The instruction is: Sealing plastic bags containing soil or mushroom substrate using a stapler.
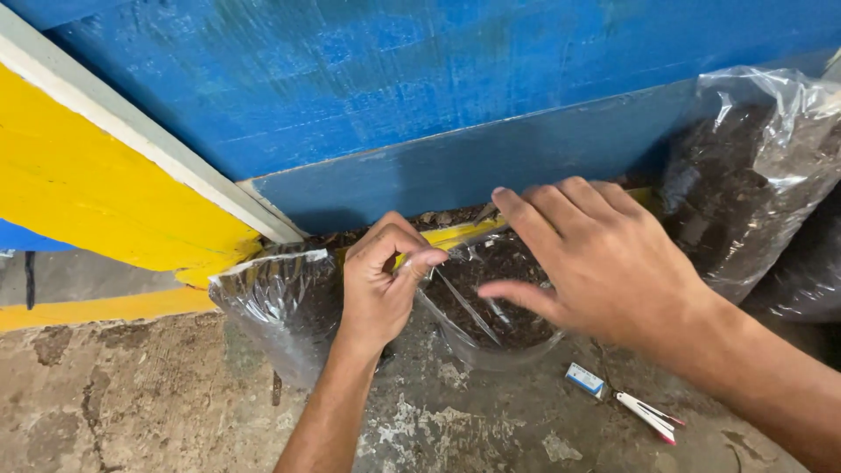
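Note:
A clear plastic bag of dark soil stands open on the concrete floor against a blue wall. My left hand pinches the near-left edge of its plastic rim between thumb and fingers. My right hand hovers over the bag's right side, fingers spread, fingertips at the far rim. Whether the right hand grips the plastic is hidden. A second clear bag of soil sits just left of my left hand.
A larger clear bag of dark soil leans at the right by the wall. A small white-and-blue box and a white-and-red tool lie on the cracked concrete floor. A yellow painted board slants at left.

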